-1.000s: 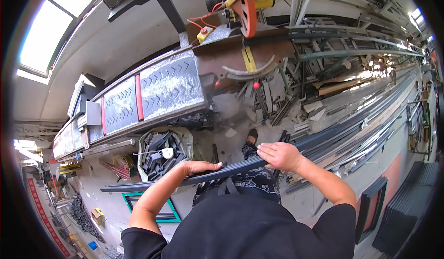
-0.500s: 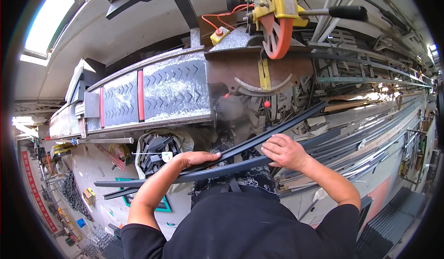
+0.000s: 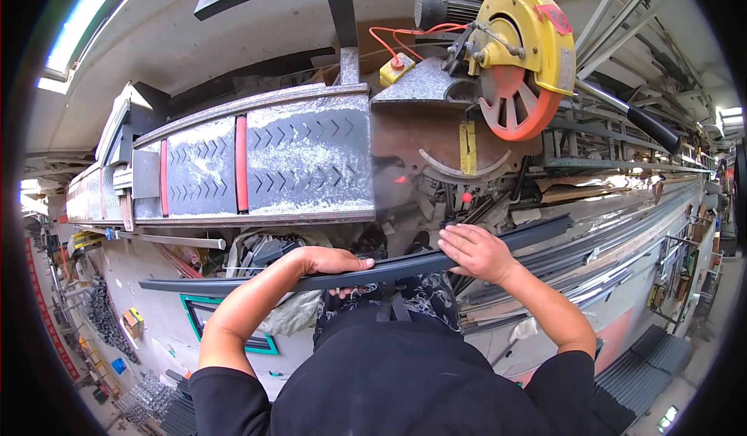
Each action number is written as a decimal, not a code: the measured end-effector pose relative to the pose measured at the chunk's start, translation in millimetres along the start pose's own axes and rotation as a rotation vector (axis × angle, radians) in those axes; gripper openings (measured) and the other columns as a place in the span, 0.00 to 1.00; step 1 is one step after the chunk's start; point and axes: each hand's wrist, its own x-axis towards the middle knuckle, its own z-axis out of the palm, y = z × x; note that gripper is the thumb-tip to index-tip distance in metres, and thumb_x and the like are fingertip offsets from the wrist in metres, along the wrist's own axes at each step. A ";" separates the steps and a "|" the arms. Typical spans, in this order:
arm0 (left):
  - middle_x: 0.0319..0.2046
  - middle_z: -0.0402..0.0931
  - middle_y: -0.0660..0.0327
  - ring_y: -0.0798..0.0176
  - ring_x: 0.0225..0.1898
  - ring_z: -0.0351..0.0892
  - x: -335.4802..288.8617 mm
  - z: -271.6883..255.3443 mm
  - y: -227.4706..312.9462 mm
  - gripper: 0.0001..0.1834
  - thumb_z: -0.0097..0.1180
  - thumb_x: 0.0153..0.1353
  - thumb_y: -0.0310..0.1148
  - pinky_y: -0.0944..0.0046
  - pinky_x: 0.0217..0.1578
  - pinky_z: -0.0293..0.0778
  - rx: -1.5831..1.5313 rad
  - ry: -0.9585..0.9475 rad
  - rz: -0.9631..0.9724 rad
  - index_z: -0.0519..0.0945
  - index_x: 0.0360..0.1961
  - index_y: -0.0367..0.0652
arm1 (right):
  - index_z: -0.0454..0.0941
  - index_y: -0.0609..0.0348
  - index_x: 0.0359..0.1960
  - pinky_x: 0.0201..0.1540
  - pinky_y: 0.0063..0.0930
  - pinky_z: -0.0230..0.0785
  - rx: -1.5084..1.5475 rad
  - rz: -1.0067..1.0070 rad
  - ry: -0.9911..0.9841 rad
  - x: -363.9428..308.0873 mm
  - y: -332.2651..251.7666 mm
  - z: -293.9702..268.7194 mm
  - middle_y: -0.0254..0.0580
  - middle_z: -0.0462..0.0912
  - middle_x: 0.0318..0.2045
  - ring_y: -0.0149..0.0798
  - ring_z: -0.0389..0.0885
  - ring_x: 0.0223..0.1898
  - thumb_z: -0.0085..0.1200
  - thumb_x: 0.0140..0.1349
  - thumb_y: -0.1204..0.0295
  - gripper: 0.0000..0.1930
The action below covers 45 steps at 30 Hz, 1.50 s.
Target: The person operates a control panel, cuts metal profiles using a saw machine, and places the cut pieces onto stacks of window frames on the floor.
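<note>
A long dark grey metal profile (image 3: 408, 266) spans crosswise in front of my body, slightly bowed in this view. My left hand (image 3: 336, 261) is closed around it left of the middle, thumb along the top and fingertips showing below. Farther right, my right hand (image 3: 476, 254) lies over the profile with its fingers stretched out, touching it. Whether a second profile lies against the first is hard to make out. Beyond the hands stands a yellow cut-off saw (image 3: 529, 39) with an orange blade guard (image 3: 517, 109) and a black-gripped handle (image 3: 654, 125).
A dusty conveyor-like bench (image 3: 303, 156) with red strips runs left of the saw. Offcuts fill a white sack (image 3: 292, 311) below it. Long profiles (image 3: 599, 257) are stacked at right, more (image 3: 642, 378) at lower right. A green-edged frame (image 3: 264, 344) lies on the floor.
Two profiles were spread apart at an angle; now only one strip shows clearly, lying across both hands. The view has shifted, so the saw appears farther right and lower.
</note>
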 end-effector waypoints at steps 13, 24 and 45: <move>0.31 0.81 0.49 0.43 0.38 0.82 24.2 -8.8 20.2 0.19 0.66 0.51 0.45 0.45 0.37 0.76 0.993 0.607 0.261 0.77 0.37 0.42 | 0.75 0.52 0.46 0.36 0.48 0.73 0.072 0.522 -0.362 -56.6 44.2 37.3 0.45 0.81 0.31 0.54 0.81 0.36 0.70 0.46 0.64 0.25; 0.26 0.81 0.64 0.55 0.35 0.84 66.5 -91.4 9.9 0.07 0.62 0.48 0.35 0.53 0.35 0.72 1.205 1.160 0.272 0.79 0.29 0.51 | 0.74 0.55 0.35 0.36 0.47 0.72 0.007 0.623 -0.101 -55.9 52.1 83.6 0.46 0.78 0.28 0.54 0.79 0.34 0.71 0.39 0.70 0.21; 0.33 0.77 0.51 0.44 0.41 0.78 -2.2 -225.5 -47.2 0.09 0.57 0.49 0.26 0.46 0.41 0.74 1.059 1.385 0.347 0.77 0.35 0.41 | 0.76 0.52 0.34 0.37 0.52 0.76 0.059 0.582 -0.342 245.7 78.9 112.7 0.49 0.82 0.31 0.57 0.82 0.36 0.64 0.45 0.69 0.14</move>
